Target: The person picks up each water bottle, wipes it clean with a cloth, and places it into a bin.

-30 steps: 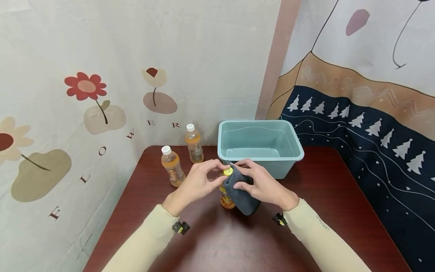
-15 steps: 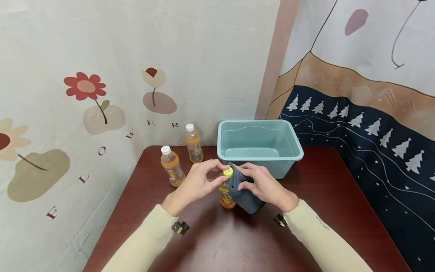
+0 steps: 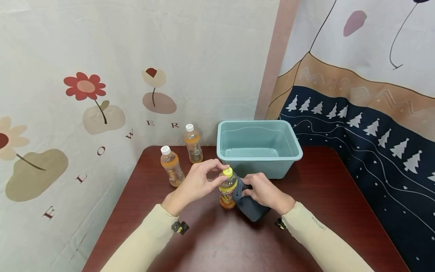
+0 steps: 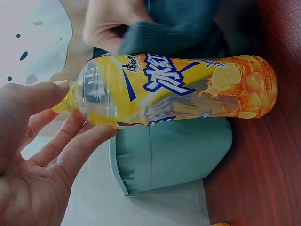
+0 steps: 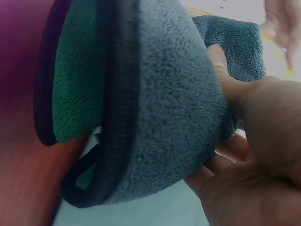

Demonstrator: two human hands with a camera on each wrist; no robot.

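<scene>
A drink bottle point(image 3: 227, 190) with a yellow cap and a yellow and orange label stands upright on the table. My left hand point(image 3: 204, 176) pinches it by the cap between thumb and fingers; the left wrist view shows the cap point(image 4: 66, 96) in that grip. Bunched in my right hand point(image 3: 266, 192) is a grey cloth point(image 3: 250, 204) with a dark edge and a green underside. The cloth lies against the bottle's right side in the head view. In the right wrist view, thumb and fingers hold the folded cloth point(image 5: 174, 99).
Two bottles with white caps, one nearer point(image 3: 172, 168) and one farther point(image 3: 194, 145), stand at the table's back left. A light blue plastic bin point(image 3: 258, 166) sits behind my hands. The reddish-brown table point(image 3: 217, 245) meets a printed cloth wall at the back.
My right hand has moved down with the cloth, from beside the cap to the bottle's middle, uncovering more of the neck and label. My left hand keeps its place at the cap.
</scene>
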